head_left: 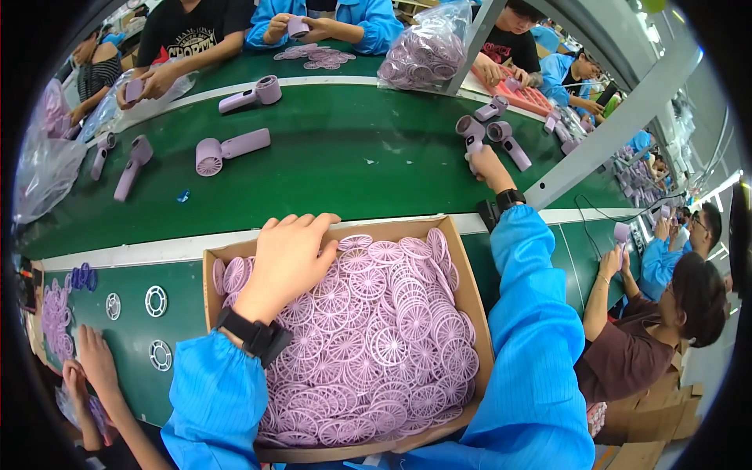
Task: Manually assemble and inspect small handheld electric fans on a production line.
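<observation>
Blue sleeves (533, 345) are closest in the head view, beside a brown box (384, 228) full of round purple grilles (368, 337). Over the grilles and the box's far edge is the left hand (294, 254), fingers a bit apart. The right hand's (490, 168) fingers wrap a small purple fan's (471, 128) handle; its round head pokes out past them, over the green counter (352, 172).

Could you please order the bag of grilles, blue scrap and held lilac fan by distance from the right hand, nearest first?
1. Lilac fan, in the right hand.
2. Bag of grilles, ahead, slightly left.
3. Blue scrap, farther left.
</observation>
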The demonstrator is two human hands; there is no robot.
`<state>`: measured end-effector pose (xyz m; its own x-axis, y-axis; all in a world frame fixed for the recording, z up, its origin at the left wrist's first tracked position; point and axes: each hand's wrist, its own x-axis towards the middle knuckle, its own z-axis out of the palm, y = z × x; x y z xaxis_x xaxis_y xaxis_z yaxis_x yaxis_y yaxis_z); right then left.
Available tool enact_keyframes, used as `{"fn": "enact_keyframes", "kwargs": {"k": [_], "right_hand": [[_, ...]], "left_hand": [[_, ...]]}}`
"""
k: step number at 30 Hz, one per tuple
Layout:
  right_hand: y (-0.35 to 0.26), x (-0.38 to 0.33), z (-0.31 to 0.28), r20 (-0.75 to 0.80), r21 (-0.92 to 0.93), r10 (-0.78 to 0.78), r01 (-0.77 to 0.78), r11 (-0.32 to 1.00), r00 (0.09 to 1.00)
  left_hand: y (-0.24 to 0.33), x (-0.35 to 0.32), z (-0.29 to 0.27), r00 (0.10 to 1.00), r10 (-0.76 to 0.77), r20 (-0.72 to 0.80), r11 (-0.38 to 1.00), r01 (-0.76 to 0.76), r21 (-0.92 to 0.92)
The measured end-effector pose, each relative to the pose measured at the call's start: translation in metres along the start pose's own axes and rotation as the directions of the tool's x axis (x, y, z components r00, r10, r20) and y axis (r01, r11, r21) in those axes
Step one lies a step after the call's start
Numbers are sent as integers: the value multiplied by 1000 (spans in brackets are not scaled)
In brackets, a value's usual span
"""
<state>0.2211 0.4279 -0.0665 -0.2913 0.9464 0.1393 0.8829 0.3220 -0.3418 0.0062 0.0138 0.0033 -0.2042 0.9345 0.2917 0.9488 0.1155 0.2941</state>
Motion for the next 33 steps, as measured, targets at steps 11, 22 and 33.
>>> {"fn": "enact_keyframes", "kwargs": {"k": [11,22,33], "right_hand": [[-202,-186,-109,381,921,-398,-378,89,834],[-203,-304,-46,126,77,-921,922,379,368],[-204,-265,-55,265,431,-840,721,542,473]], "left_hand": [[-12,12,0,985,-136,-105,787,43,-616],[-7,5,-40,889,-448,-91,170,-15,-985],[-4,6,-29,880,-467,-85,227,26,-973]]}}
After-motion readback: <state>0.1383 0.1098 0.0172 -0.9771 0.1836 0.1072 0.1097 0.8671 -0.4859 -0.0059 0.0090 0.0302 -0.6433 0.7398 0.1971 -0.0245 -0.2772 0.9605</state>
